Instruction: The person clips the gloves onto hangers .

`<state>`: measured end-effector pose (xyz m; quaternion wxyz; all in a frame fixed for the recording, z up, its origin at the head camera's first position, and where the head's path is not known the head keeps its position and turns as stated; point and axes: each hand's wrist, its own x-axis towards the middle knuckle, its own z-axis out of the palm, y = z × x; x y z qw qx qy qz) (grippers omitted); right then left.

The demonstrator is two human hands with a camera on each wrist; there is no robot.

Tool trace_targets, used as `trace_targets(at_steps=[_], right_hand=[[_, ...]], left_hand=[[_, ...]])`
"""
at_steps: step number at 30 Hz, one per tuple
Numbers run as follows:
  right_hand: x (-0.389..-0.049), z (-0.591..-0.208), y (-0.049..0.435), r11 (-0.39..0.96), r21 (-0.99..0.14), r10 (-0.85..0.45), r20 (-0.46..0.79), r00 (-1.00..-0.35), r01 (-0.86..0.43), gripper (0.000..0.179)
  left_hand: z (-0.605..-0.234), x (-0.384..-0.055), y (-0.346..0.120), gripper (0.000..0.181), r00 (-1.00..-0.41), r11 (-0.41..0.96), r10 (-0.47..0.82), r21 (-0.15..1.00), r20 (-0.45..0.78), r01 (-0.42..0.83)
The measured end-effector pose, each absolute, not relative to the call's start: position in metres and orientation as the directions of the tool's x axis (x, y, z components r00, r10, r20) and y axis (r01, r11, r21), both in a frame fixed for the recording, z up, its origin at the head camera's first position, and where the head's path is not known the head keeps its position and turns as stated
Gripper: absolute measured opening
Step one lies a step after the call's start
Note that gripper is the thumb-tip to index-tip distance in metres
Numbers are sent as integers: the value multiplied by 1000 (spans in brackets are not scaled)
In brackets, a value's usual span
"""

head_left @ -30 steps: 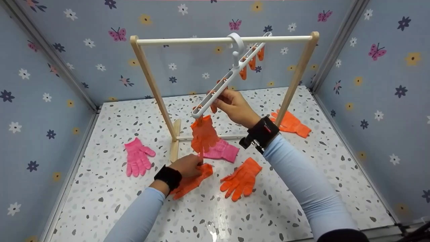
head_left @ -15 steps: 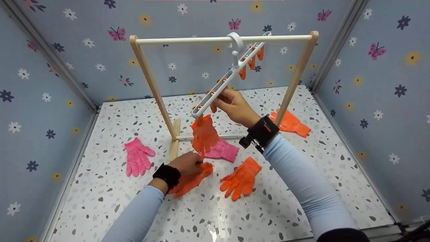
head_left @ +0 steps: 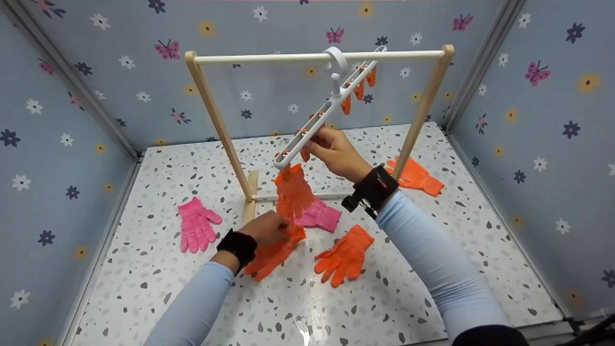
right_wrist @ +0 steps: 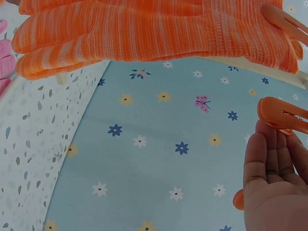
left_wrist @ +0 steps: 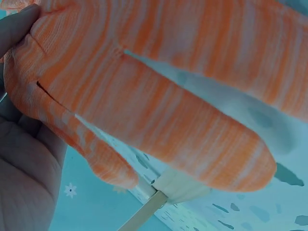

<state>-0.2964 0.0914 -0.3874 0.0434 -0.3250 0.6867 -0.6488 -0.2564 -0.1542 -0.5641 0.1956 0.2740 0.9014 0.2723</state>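
My left hand (head_left: 265,228) grips an orange knit glove (head_left: 271,259) near its cuff, low below the front end of the white hanger (head_left: 312,133). In the left wrist view, the fingers of this striped glove (left_wrist: 168,120) spread away from my thumb. My right hand (head_left: 340,154) pinches an orange clip (right_wrist: 276,113) beneath the hanger, second from its front end. From the frontmost clip hangs another orange glove (head_left: 293,192), cuff up, just above my left hand. In the right wrist view, that hanging glove (right_wrist: 144,33) crosses the top.
The hanger hooks over the white rail (head_left: 269,58) of a wooden stand (head_left: 214,115). More orange clips (head_left: 358,90) line its far half. Pink gloves lie at left (head_left: 197,226) and behind the hanging glove (head_left: 324,216). Orange gloves lie in front (head_left: 345,257) and at right (head_left: 418,178).
My left hand has risen slightly, lifting the orange glove a little toward the hanger. The right hand stays at the clip.
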Motion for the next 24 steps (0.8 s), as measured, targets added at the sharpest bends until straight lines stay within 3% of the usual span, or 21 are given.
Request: trace_targets(at_steps=[2, 8, 16, 24], right_hand=[[-296, -387, 91, -56, -920, -503, 362, -785, -388, 27], [-296, -387, 90, -66, -920, -507, 364, -781, -385, 27], [-298, -388, 90, -79, -910, -511, 387, -768, -406, 22], [-298, -388, 91, -90, -908, -518, 394, -759, -410, 25]], left_hand=[[-561, -258, -155, 40, -778, 695, 595, 615, -200, 373], [-554, -259, -157, 7, -809, 648, 566, 692, -157, 319], [-549, -264, -159, 23, -823, 581, 566, 729, -43, 362], [-544, -267, -161, 11, -859, 634, 505, 713, -90, 299]])
